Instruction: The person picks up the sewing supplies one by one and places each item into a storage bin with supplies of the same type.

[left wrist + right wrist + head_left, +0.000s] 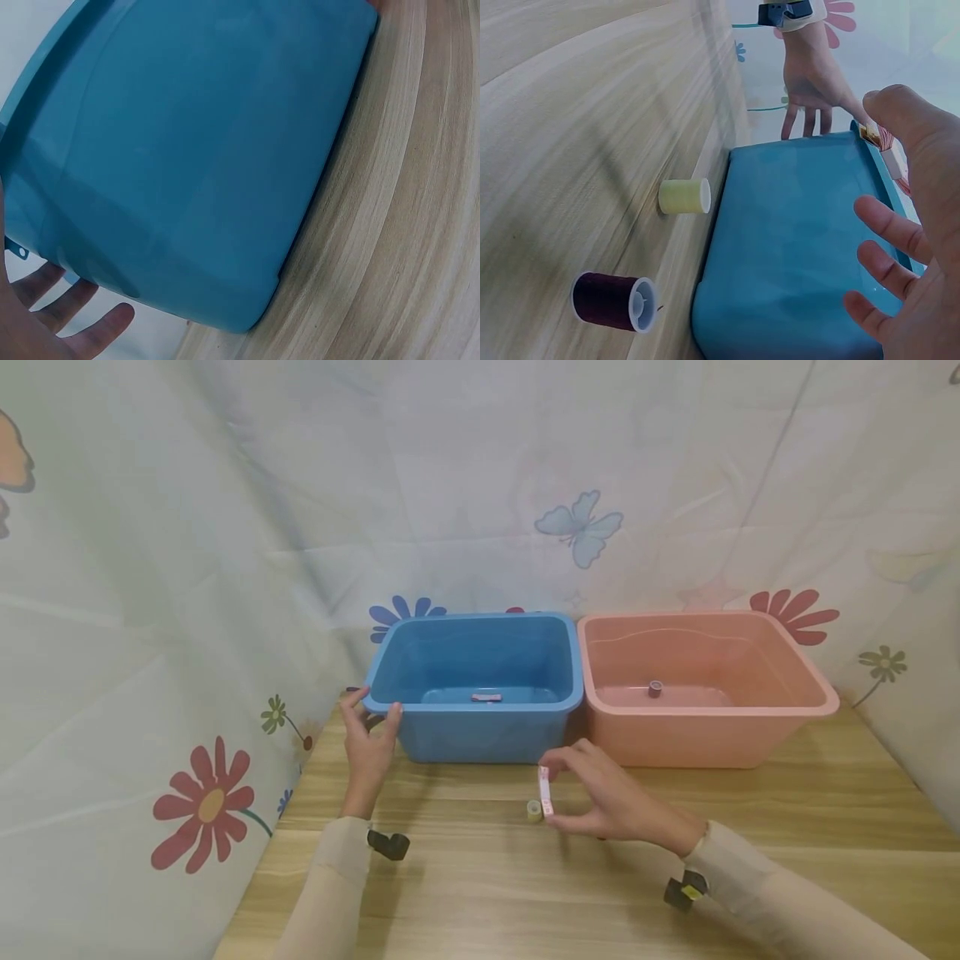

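Observation:
My right hand [611,797] pinches a skein of embroidery floss [545,792] between thumb and fingers, above the table in front of the tubs. Pink strands and paper bands of the skein [889,154] show in the right wrist view. At the blue tub [480,735], my left hand [369,752] grips the near left corner of the rim. A similar pinkish skein [486,697] lies on that tub's floor. Close to the held skein, a pale yellow thread spool [534,812] stands on the table. A dark purple spool [611,300] lies nearer me, mostly hidden in the head view.
A pink tub [705,739] stands right of the blue one, with a small greyish spool [656,688] inside. Both tubs are at the back of the wooden table [465,885]. A printed curtain [465,485] hangs behind and at the sides.

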`<action>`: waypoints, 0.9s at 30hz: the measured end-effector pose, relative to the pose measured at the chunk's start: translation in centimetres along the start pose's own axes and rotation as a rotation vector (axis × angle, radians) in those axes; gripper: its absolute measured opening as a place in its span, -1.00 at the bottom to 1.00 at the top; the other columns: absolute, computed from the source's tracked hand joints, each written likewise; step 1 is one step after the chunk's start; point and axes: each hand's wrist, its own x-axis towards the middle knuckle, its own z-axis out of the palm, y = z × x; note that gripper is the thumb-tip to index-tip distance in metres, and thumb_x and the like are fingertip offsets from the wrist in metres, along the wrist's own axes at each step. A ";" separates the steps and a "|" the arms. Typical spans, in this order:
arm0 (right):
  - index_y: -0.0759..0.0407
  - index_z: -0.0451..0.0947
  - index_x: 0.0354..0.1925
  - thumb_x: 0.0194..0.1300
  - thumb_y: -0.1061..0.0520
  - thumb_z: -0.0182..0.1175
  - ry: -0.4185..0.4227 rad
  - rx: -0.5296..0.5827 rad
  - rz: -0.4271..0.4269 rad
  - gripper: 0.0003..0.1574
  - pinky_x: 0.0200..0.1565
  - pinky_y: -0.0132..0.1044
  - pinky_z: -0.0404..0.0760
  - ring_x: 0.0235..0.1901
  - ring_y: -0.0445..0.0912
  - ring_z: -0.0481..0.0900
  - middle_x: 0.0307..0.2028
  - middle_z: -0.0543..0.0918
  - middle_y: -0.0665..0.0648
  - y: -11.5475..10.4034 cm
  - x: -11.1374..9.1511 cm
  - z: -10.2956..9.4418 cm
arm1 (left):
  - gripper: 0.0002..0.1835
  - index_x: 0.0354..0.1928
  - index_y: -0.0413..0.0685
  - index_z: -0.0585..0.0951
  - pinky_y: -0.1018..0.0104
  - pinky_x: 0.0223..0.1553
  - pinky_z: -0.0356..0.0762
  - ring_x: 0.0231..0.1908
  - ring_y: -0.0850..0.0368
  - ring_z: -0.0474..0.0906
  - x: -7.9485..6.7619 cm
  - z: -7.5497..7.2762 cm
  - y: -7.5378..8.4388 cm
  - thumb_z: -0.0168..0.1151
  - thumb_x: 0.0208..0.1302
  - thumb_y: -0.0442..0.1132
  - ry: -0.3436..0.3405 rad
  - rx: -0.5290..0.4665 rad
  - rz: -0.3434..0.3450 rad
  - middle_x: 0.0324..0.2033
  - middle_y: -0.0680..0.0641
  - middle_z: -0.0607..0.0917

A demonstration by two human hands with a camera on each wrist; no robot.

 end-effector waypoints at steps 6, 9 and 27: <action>0.04 0.45 0.24 0.00 -0.08 0.64 -0.004 -0.007 -0.004 -0.10 -0.05 -0.21 0.45 -0.05 -0.19 0.41 -0.03 0.62 -0.17 -0.2 0.4 -0.4 | -0.26 0.47 0.20 0.19 0.10 -0.09 0.58 0.16 -0.14 0.53 -0.1 -0.1 0.7 0.31 0.39 0.12 -0.007 0.000 0.003 0.31 -0.18 0.47; 0.05 0.44 0.25 0.01 -0.08 0.64 -0.012 -0.008 -0.007 -0.09 -0.04 -0.20 0.46 -0.04 -0.13 0.43 -0.01 0.64 -0.15 -0.3 0.5 -0.6 | -0.26 0.49 0.03 0.16 0.29 -0.11 0.56 0.18 -0.21 0.50 -0.6 -0.2 2.6 0.28 0.44 0.01 -0.025 0.005 -0.012 0.34 -0.29 0.44; 0.04 0.46 0.25 0.06 -0.15 0.59 -0.038 -0.029 -0.027 -0.12 -0.08 -0.25 0.48 -0.08 -0.23 0.37 -0.03 0.65 -0.17 -0.6 1.7 -1.6 | -0.25 0.48 0.21 0.17 0.07 -0.05 0.56 0.19 -0.13 0.51 0.0 -0.1 0.2 0.32 0.40 0.06 -0.014 -0.019 -0.004 0.34 -0.20 0.47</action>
